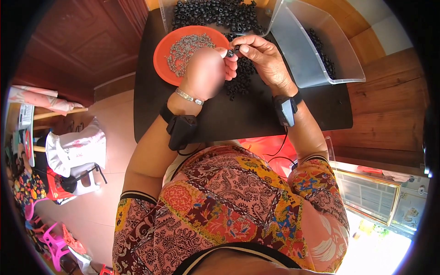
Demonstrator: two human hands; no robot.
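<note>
My left hand, partly blurred, is raised over the near right rim of a round orange plate. Its thumb and fingers pinch a small black plastic piece. Close against it, my right hand grips another small black piece between thumb and forefinger. Whether the two pieces touch is too small to tell. Many tiny grey metal-looking parts lie on the plate. Beneath my hands, a loose pile of black pieces spreads over the dark table.
At the table's back, a clear bin holds many black ring-like pieces. Another clear bin on the right has fewer inside. Wooden panelling borders the right side. Stools and a white bag are on the left.
</note>
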